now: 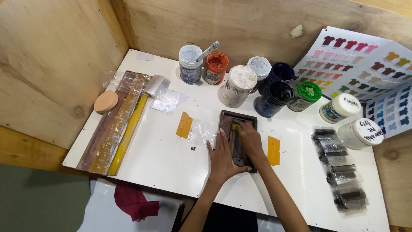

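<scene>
A small dark-framed printing screen [237,116] lies flat near the middle of the white table [159,159]. My left hand [222,155] presses flat on the frame's left side, fingers spread. Inside the frame, my right hand [250,138] is closed on a small yellow squeegee [234,126]. A yellow tape strip [273,150] sits just right of the frame, and another yellow strip [184,125] with clear film [201,132] lies to its left.
Several paint jars [240,83] crowd the back: white, orange, dark blue, green. Two white-lidded jars [352,120] stand right, beside black ink smears [341,176] and a shirt colour chart [365,68]. Long squeegees [116,122] and a round tan lid [106,101] lie left. Red cloth [133,201] below.
</scene>
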